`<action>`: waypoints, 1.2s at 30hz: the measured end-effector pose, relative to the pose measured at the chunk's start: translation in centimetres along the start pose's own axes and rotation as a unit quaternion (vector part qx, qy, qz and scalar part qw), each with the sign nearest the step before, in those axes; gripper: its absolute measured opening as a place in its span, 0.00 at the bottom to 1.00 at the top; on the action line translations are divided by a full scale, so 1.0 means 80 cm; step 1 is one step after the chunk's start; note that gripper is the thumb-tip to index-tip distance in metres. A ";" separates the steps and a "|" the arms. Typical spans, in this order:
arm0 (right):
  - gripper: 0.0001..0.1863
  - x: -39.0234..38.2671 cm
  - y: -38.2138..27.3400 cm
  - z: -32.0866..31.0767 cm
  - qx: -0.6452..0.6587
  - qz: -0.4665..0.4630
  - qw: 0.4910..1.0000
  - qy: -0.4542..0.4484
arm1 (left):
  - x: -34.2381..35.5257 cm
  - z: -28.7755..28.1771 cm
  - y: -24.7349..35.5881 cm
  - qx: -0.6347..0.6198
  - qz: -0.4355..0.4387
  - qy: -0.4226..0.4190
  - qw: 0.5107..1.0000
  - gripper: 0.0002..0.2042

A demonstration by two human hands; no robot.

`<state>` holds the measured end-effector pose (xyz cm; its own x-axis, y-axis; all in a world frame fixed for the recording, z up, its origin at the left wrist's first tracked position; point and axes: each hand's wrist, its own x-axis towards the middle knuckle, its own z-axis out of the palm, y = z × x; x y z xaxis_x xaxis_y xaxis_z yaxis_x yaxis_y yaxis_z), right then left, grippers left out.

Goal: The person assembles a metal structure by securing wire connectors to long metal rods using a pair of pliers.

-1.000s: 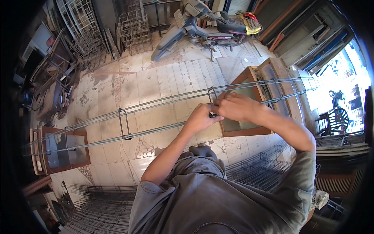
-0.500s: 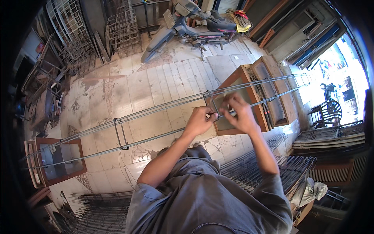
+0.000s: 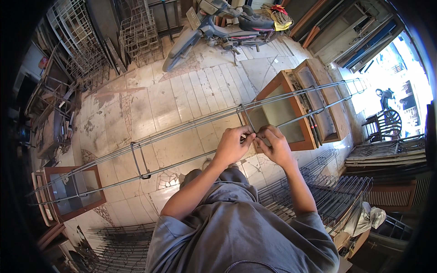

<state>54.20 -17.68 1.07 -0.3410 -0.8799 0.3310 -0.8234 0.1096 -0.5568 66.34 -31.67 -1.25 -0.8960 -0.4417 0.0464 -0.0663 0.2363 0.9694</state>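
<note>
A long, narrow cage of steel rods (image 3: 191,158) stretches across in front of me, its ends over two wooden cabinets. Bent rectangular steel stirrups join the rods, one (image 3: 247,119) between my hands and another (image 3: 135,159) farther left. My left hand (image 3: 234,143) is closed in a pinch where the nearer stirrup meets the near rod. Close against it, my right hand (image 3: 276,143) pinches at the same joint with bent fingers. What lies between the fingertips is too small and covered to make out.
Under the cage stand a glass-fronted wooden cabinet (image 3: 100,182) at left and a larger wooden cabinet (image 3: 300,144) at right. Stacked wire cages (image 3: 341,193) lie to my near right, bundled rods (image 3: 118,250) to my near left. A motorbike (image 3: 207,29) is parked at the far side.
My right hand has come down and left from above the near rod, and its fingers now meet my left hand's at the joint. My left hand stays nearly in place.
</note>
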 end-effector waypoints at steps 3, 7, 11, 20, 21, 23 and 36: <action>0.09 0.005 -0.007 -0.006 0.026 0.010 0.999 -0.017 | -0.006 0.001 -0.003 0.049 0.061 0.009 0.997 0.07; 0.11 0.007 -0.003 -0.014 0.050 0.014 0.997 -0.049 | -0.012 0.007 -0.005 0.100 0.147 0.032 0.984 0.07; 0.14 0.002 0.015 -0.018 0.057 0.026 0.995 -0.078 | -0.016 0.015 -0.005 0.148 0.187 0.052 0.970 0.06; 0.08 0.029 0.009 -0.029 0.136 0.017 0.983 -0.125 | -0.005 -0.002 0.011 0.017 0.057 0.043 0.997 0.08; 0.08 0.028 0.013 -0.026 0.135 0.017 0.983 -0.124 | -0.005 -0.002 0.011 0.011 0.055 0.047 0.997 0.08; 0.08 0.027 0.014 -0.025 0.137 0.021 0.982 -0.126 | -0.006 -0.001 0.011 0.001 0.049 0.054 0.997 0.08; 0.07 -0.007 -0.016 0.009 -0.173 -0.017 0.985 -0.019 | 0.010 0.003 -0.005 -0.041 0.020 0.064 0.997 0.05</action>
<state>55.76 -17.69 1.06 -0.2991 -0.9017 0.3122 -0.9415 0.2257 -0.2501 65.54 -31.93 -1.66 -0.8330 -0.5422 0.1101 0.0083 0.1867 0.9824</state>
